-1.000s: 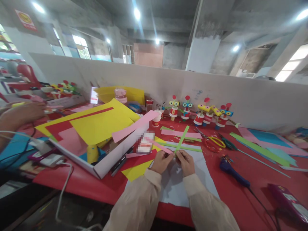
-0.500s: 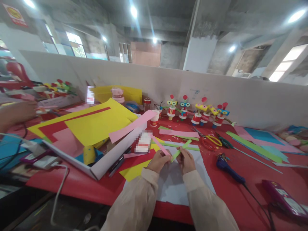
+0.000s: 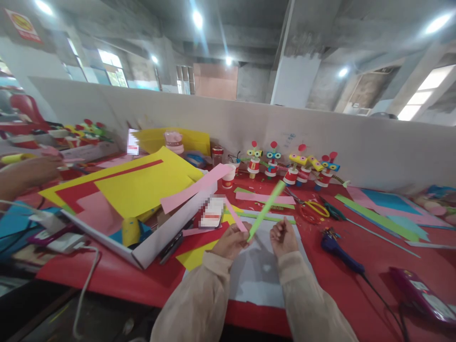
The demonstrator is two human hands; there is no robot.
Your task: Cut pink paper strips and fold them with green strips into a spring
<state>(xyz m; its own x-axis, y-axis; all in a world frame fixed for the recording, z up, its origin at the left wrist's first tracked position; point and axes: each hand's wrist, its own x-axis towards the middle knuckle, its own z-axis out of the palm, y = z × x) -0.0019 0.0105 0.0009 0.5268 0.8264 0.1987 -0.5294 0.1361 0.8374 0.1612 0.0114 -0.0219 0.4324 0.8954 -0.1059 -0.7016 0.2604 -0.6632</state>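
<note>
My left hand [image 3: 230,241] pinches a pink paper strip [image 3: 235,213] and a light green paper strip [image 3: 266,211] where their near ends meet. The two strips spread apart in a V, the green one rising up and to the right. To the right of them my right hand [image 3: 284,238] hovers apart from the strips, its fingers curled in with nothing visible in them. Beneath both hands lies a pale sheet [image 3: 258,280] on the red table [image 3: 199,283]. Another green strip [image 3: 288,219] lies across the top of that sheet.
Cup figures [image 3: 273,164] stand along the partition. Scissors [image 3: 313,207], green-handled pliers [image 3: 331,209] and a blue glue gun [image 3: 342,251] lie right, with a purple device [image 3: 423,294]. A white box [image 3: 160,237] with coloured paper is left. A co-worker's hand [image 3: 33,171] is far left.
My right hand has let go of the green strip and drawn slightly right. The green strip now points farther up, while my left hand still pinches both strips.
</note>
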